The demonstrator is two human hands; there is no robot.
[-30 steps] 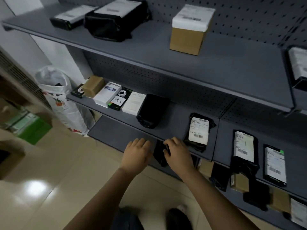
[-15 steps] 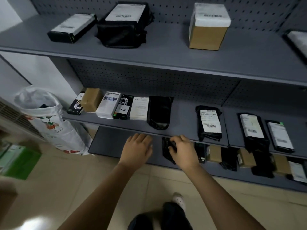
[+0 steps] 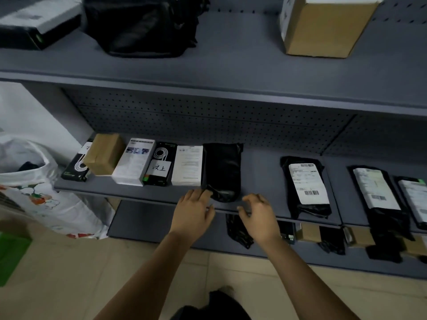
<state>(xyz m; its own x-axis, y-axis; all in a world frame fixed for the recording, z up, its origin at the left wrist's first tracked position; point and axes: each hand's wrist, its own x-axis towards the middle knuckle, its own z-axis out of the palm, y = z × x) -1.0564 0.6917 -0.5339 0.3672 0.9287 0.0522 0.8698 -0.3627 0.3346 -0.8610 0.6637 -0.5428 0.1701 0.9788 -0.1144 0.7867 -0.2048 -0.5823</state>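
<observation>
Both hands at black pouch [image 3: 221, 168]: left hand [image 3: 193, 213] flat-fingered, touching its near corner; right hand [image 3: 260, 217] loosely curled, empty. I want both corners pinched before pulling.

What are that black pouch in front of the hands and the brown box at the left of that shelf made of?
The black pouch looks like thin, glossy plastic film: it wrinkles and catches light at its near end. The brown box looks like matte cardboard, perhaps taped over: flat faces, crisp edges, dull tan.

L hand [image 3: 193, 213] flat, R hand [image 3: 258, 218] half-curled
</observation>
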